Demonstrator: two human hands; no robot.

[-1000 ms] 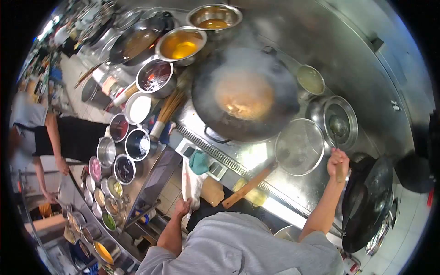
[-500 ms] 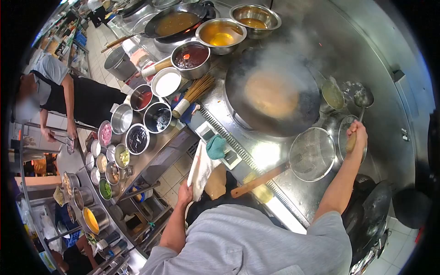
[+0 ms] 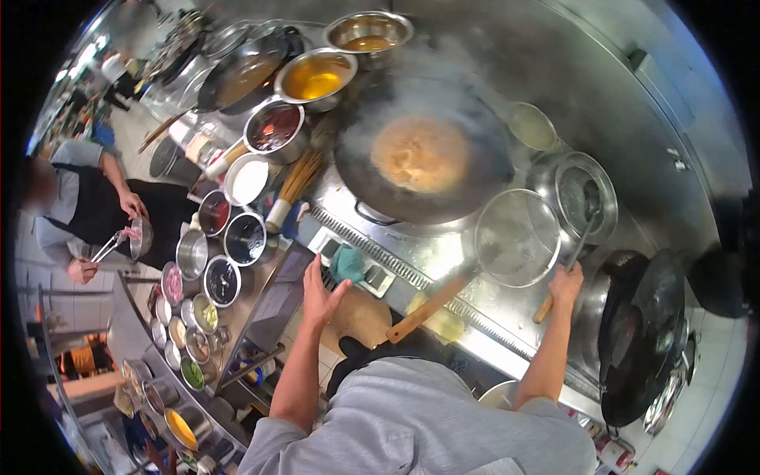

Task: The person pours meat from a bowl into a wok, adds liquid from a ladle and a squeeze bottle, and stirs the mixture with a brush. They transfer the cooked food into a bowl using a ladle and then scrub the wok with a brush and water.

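My right hand (image 3: pixel 565 286) is wrapped round the wooden-ended handle of a ladle (image 3: pixel 584 233), whose bowl lies over a steel pot (image 3: pixel 608 207) at the right. My left hand (image 3: pixel 321 297) holds nothing; its fingers are apart, just below a teal cloth (image 3: pixel 347 263) on the stove's front edge. A large black wok (image 3: pixel 364 186) steams on the stove with orange-brown food (image 3: pixel 419 154) in it. Between wok and ladle lies a round mesh strainer (image 3: pixel 518 237), its wooden handle (image 3: pixel 434 303) pointing toward my body.
Bowls of oil (image 3: pixel 317 77) and dark red sauce (image 3: pixel 275 127) stand left of the wok, near a bamboo brush (image 3: pixel 299 178). Several ingredient bowls fill the left counter (image 3: pixel 131 317). A co-worker (image 3: pixel 87 190) there holds tongs and a bowl. Black woks (image 3: pixel 645 340) are stacked at the right.
The white cloth has left my left hand, whose fingers have opened. My right hand and the ladle have moved down toward me. The co-worker has lifted a bowl. The whole view has shifted.
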